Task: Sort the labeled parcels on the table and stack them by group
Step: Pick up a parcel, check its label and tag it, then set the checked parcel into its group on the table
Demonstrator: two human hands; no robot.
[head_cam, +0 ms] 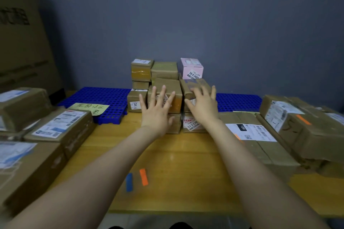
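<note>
Parcel stack at hands: brown cardboard, white labels, black print.
Pink box beyond right hand: pale pink, white label.
Pallet left of left hand: bright blue, grid of holes.
Note on pallet: pale yellow-green, dark handwriting.
Table: yellow wood-grain.
Nearer than hands: orange strip, blue strip.
Big parcel far right of right hand: brown, orange mark.
Wall: grey-blue.

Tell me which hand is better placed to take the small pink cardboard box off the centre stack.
Right, probably. The right hand is spread over the brown cardboard parcel just in front of the small pink cardboard box; the left hand covers a second brown parcel further left.
</note>
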